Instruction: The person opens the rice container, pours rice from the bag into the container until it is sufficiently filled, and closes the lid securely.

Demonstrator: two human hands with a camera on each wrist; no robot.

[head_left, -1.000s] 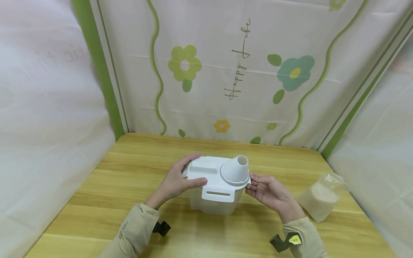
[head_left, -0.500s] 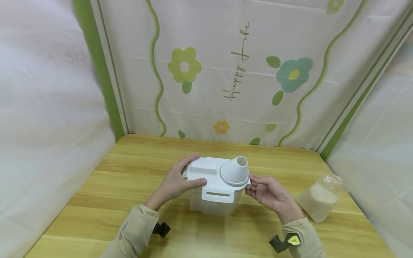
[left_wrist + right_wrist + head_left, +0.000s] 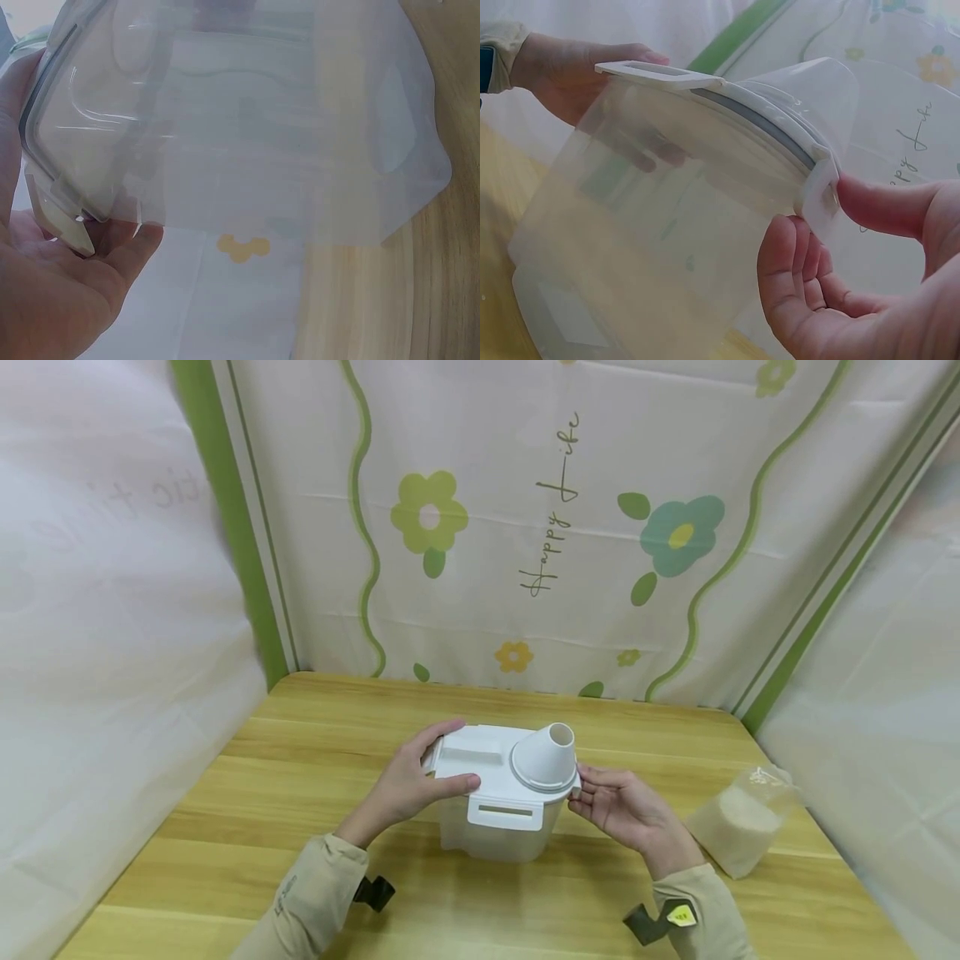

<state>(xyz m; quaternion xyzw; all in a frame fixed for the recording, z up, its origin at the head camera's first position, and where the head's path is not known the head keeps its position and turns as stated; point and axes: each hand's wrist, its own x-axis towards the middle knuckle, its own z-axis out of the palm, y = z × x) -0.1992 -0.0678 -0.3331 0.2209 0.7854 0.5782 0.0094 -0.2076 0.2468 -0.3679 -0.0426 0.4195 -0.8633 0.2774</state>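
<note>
A translucent plastic storage container [image 3: 487, 842] stands on the table under a white lid [image 3: 487, 781] with a cone-shaped spout [image 3: 546, 760]. My left hand [image 3: 405, 778] holds the lid's left end, thumb on top and fingers around the far edge. At the right end, my right hand [image 3: 630, 808] pinches the side latch [image 3: 823, 196] between thumb and fingers, best seen in the right wrist view. The front latch [image 3: 506, 814] sticks outward from the lid's near edge. Through the clear wall in the left wrist view, no contents show in the container [image 3: 240, 127].
A clear bag [image 3: 738, 827] of pale grain, perhaps rice, leans on the table to the right, close behind my right wrist. Printed fabric [image 3: 465, 602] walls the table [image 3: 247, 827] at the back and both sides.
</note>
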